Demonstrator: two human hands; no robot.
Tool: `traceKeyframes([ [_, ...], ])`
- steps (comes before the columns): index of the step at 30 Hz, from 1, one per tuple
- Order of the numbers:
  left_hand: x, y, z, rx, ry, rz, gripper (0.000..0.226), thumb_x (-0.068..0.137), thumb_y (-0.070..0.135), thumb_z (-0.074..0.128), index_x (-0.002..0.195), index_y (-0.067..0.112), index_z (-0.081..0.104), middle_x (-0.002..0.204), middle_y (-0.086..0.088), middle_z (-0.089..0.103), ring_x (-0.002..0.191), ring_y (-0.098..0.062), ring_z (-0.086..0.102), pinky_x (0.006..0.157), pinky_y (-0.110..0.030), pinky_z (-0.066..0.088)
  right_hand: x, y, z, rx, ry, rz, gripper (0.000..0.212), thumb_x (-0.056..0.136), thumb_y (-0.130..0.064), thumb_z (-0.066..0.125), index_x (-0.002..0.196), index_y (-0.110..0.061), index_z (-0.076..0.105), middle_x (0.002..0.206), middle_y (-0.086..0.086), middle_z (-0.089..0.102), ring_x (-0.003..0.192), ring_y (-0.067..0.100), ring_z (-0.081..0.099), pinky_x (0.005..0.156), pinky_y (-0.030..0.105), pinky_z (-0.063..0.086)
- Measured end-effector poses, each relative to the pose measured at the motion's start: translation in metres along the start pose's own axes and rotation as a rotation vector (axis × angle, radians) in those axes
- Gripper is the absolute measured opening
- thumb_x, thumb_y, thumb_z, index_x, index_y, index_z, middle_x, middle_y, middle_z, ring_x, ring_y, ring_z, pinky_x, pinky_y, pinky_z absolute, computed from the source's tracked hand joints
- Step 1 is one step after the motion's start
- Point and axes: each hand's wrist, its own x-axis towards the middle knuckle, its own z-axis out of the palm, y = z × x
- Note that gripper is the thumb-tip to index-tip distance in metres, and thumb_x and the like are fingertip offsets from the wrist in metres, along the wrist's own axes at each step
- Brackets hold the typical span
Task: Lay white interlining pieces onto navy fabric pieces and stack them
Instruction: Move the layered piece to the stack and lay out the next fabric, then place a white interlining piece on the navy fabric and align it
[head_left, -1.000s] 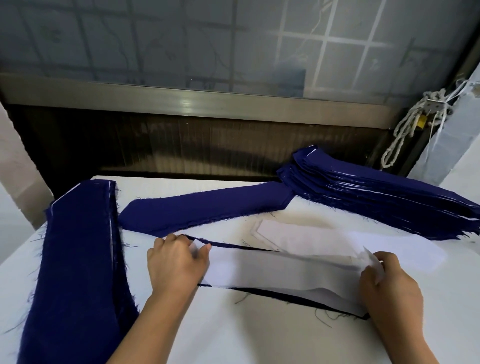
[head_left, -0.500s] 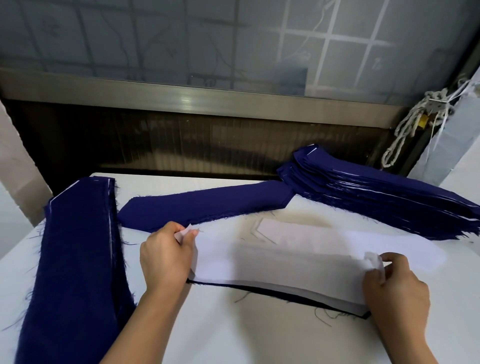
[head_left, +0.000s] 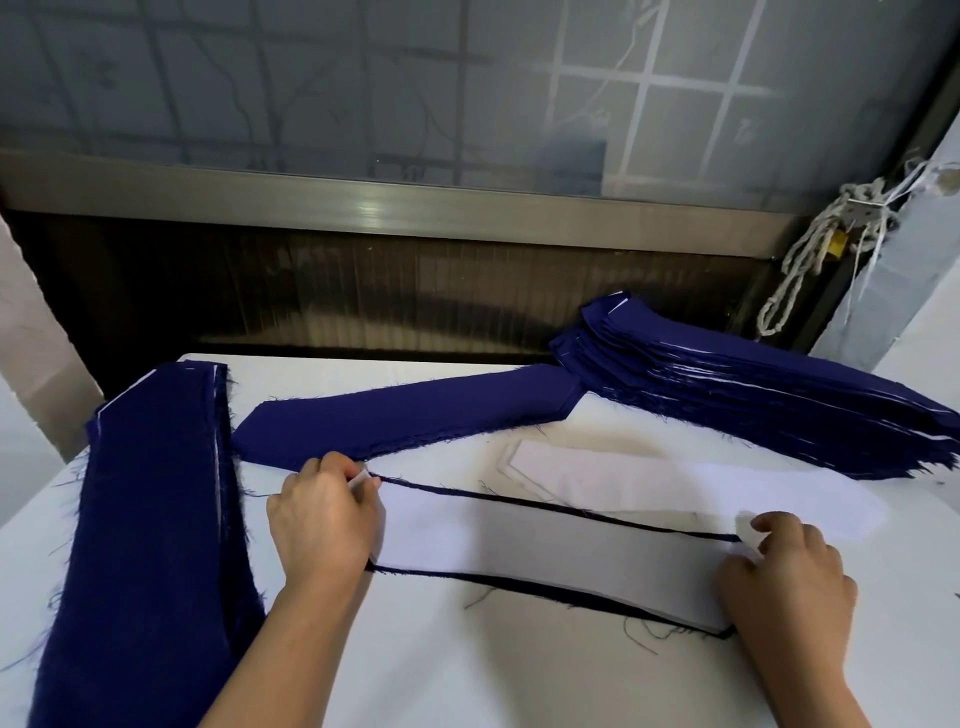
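White interlining piece (head_left: 545, 561) lies flat on a navy fabric piece (head_left: 571, 596) at the near middle of the table (head_left: 467, 675), with thin navy edges showing along its far and near sides. Left hand (head_left: 319, 525) has curled fingers pinching the interlining's left end, and right hand (head_left: 784, 577) has curled fingers pinching its right end. Tall navy stack (head_left: 150, 545) sits at the left, a navy pile (head_left: 405, 415) lies behind the hands, a layered navy stack (head_left: 727, 395) is at far right, and the spare interlining stack (head_left: 649, 478) lies just in front of it
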Motion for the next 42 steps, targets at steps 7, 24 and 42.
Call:
traceKeyframes([
  [7,-0.005,0.006,-0.003,0.09,0.052,0.034,0.011,0.085,0.006,0.068,0.096,0.005,0.07,0.09,-0.017,0.061,0.088,-0.039,0.052,0.079,-0.046,0.033,0.0,0.002,0.003,-0.051,0.028,-0.068,0.043,0.061,0.012,0.063,0.102,0.0,0.066,0.099,0.023,0.059,0.095,0.043,0.05,0.081,0.048,0.035],
  [24,0.107,-0.035,-0.017,0.369,-0.119,-0.06,0.024,0.096,0.032,0.059,0.106,0.014,0.071,0.103,-0.01,0.066,0.102,-0.032,0.06,0.083,-0.04,0.049,0.005,0.001,0.001,-0.172,-0.1,-0.066,0.018,0.074,-0.012,0.061,0.092,-0.012,0.065,0.092,0.009,0.055,0.092,0.032,0.048,0.081,0.041,0.035],
  [42,0.072,-0.023,-0.008,-0.021,-0.07,0.096,0.007,0.087,0.016,0.069,0.085,0.017,0.076,0.11,-0.001,0.063,0.107,-0.027,0.056,0.094,-0.044,0.043,0.005,-0.003,-0.002,-0.162,-0.133,-0.053,0.013,0.076,-0.012,0.062,0.089,-0.012,0.064,0.093,0.01,0.055,0.092,0.033,0.047,0.081,0.041,0.034],
])
